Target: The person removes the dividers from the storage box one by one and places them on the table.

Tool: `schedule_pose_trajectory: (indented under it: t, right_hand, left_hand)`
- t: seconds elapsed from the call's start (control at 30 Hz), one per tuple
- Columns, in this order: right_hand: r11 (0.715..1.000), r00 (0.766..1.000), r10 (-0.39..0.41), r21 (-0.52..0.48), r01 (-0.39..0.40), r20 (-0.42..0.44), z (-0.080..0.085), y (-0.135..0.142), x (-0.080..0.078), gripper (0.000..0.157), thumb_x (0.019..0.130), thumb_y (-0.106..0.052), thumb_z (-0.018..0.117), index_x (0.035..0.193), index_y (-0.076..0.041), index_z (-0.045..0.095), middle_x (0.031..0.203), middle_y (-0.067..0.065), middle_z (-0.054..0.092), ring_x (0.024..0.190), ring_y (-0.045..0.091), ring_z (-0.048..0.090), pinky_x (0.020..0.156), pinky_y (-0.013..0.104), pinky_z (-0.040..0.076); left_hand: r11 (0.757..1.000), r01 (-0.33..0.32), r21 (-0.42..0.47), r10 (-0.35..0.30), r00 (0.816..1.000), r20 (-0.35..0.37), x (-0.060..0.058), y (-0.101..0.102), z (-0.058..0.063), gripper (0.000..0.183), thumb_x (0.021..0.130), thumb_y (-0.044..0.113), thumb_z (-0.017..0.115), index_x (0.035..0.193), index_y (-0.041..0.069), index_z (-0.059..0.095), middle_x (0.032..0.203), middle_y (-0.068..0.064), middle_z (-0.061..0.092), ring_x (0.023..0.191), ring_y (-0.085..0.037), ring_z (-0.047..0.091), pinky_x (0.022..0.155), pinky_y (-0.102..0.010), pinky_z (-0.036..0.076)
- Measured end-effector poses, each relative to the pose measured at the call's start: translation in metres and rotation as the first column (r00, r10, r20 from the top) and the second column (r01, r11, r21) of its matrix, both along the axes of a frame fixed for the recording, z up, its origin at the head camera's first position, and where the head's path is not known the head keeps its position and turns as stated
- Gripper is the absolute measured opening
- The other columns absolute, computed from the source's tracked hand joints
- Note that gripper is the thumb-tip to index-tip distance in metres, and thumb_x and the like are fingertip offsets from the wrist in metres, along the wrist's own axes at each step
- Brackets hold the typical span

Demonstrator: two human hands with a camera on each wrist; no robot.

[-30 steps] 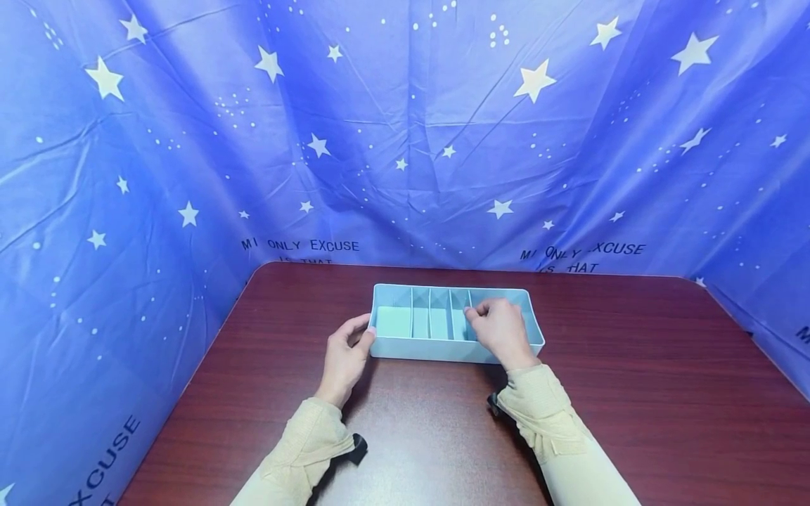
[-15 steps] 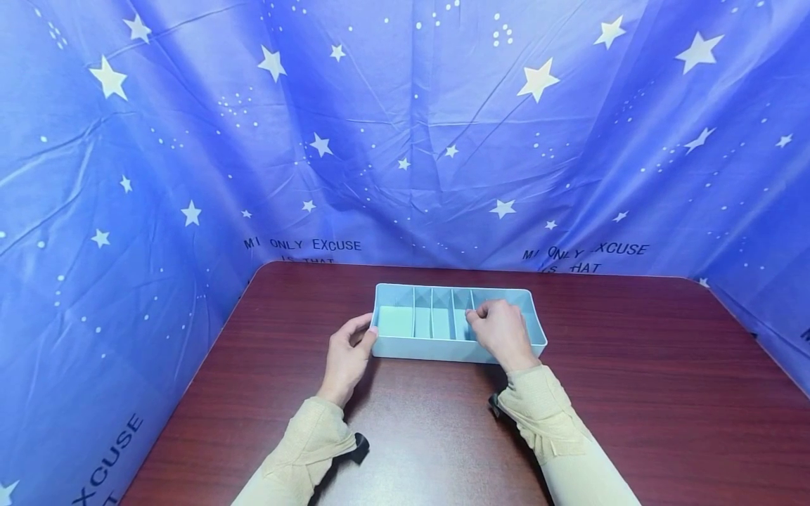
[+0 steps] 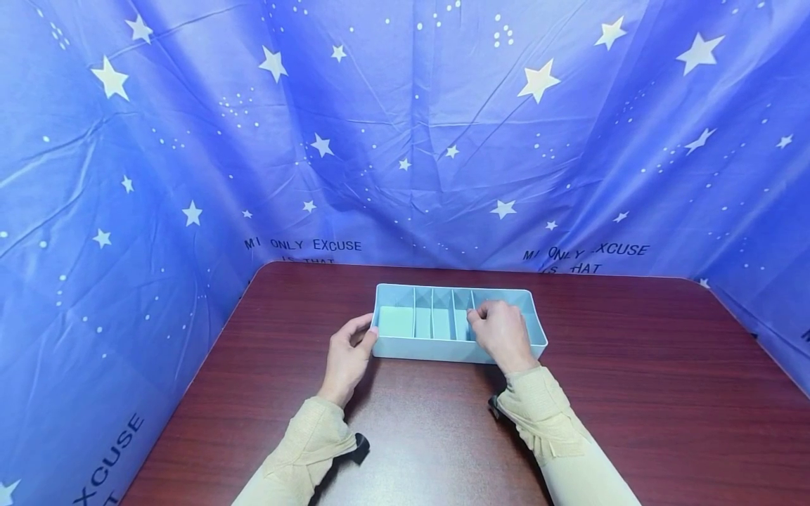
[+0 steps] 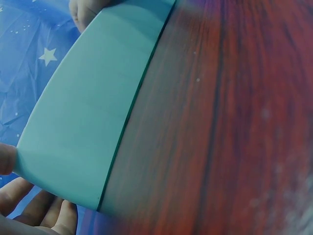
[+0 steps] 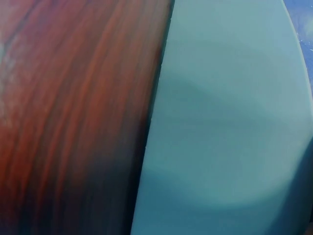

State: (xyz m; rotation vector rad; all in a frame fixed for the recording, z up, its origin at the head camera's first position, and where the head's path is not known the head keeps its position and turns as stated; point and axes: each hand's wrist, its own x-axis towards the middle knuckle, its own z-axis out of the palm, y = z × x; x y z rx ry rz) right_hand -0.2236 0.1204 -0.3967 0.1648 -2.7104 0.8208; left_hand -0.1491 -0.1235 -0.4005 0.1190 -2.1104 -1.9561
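A light blue-green organizer box stands on the table, split crosswise by several thin upright dividers. My left hand holds its left end, thumb at the near corner and fingers along the end wall. In the left wrist view, the thumb touches the rim corner and the other fingers lie beside the end. Above the box's right part, my right hand reaches inside with curled fingers and pinches the rightmost visible divider; its fingertips are partly hidden. The right wrist view shows only the box's front wall and tabletop.
The box sits near the back of a dark red wood-grain table. A blue curtain with white stars hangs behind the table and along both sides. Beige wraps with black pieces cover both wrists.
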Motion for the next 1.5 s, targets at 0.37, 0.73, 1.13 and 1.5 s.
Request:
schedule_pose_trajectory:
  t: [0.37, 0.73, 1.13, 1.5]
  right_hand:
    - [1.000, 1.000, 0.004, 0.000, -0.004, -0.027, -0.0002, 0.0008, -0.0004, 0.026, 0.087, -0.022, 0.064, 0.063, -0.017, 0.070, 0.055, -0.004, 0.058, 0.054, 0.020, 0.051, 0.050, 0.035, 0.039]
    - [1.000, 0.996, -0.014, -0.012, 0.013, -0.089, 0.0004, -0.0005, 0.0014, 0.028, 0.085, -0.024, 0.063, 0.058, -0.017, 0.068, 0.051, -0.006, 0.054, 0.051, 0.019, 0.049, 0.049, 0.035, 0.038]
    - [0.999, 0.982, -0.040, -0.029, 0.035, -0.186, 0.0022, -0.0020, 0.0026, 0.027, 0.083, -0.022, 0.063, 0.055, -0.020, 0.065, 0.050, -0.006, 0.055, 0.048, 0.021, 0.051, 0.047, 0.038, 0.040]
    - [0.997, 0.965, -0.071, -0.038, 0.063, -0.254, 0.0061, -0.0028, 0.0035, 0.021, 0.079, -0.022, 0.068, 0.059, -0.018, 0.069, 0.052, -0.003, 0.060, 0.049, 0.024, 0.056, 0.044, 0.039, 0.040]
  left_hand:
    - [1.000, 0.001, 0.000, -0.001, 1.000, -0.001, -0.0002, 0.0000, 0.0002, 0.031, 0.091, 0.001, 0.058, 0.121, -0.010, 0.059, 0.116, -0.028, 0.061, 0.101, -0.028, 0.061, 0.077, -0.019, 0.047]
    - [1.000, 0.000, 0.005, 0.000, 1.000, -0.007, 0.0007, 0.0002, 0.0000, 0.031, 0.091, 0.000, 0.059, 0.121, -0.010, 0.059, 0.116, -0.029, 0.061, 0.099, -0.027, 0.062, 0.076, -0.017, 0.047]
    - [1.000, -0.006, 0.003, 0.006, 1.000, -0.007, 0.0006, 0.0003, 0.0004, 0.031, 0.091, 0.000, 0.059, 0.120, -0.010, 0.060, 0.114, -0.029, 0.062, 0.095, -0.023, 0.062, 0.074, -0.017, 0.046]
    - [1.000, -0.002, 0.007, 0.003, 1.000, -0.010, 0.0004, 0.0000, 0.0001, 0.030, 0.091, 0.000, 0.059, 0.119, -0.009, 0.060, 0.115, -0.029, 0.062, 0.097, -0.025, 0.062, 0.075, -0.018, 0.047]
